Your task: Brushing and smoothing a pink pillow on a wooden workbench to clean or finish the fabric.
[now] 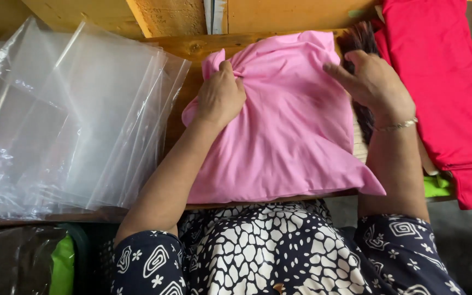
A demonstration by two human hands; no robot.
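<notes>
i see the pink garment point(285, 131) lying folded on the wooden table point(192, 46), right in front of me. my left hand point(220, 98) is bunched closed, pinching a gather of fabric near the top left corner. my right hand point(375, 82) lies flat, fingers spread, pressing the right edge. i judge the folding mostly done, with the top still puckered. a stack of clear plastic bags point(72, 120) sits to the left, none opened. folded red cloth point(443, 87) lies to the right.

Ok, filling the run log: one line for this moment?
left hand: grips pink cloth | right hand: flat on it | bags: left
</notes>
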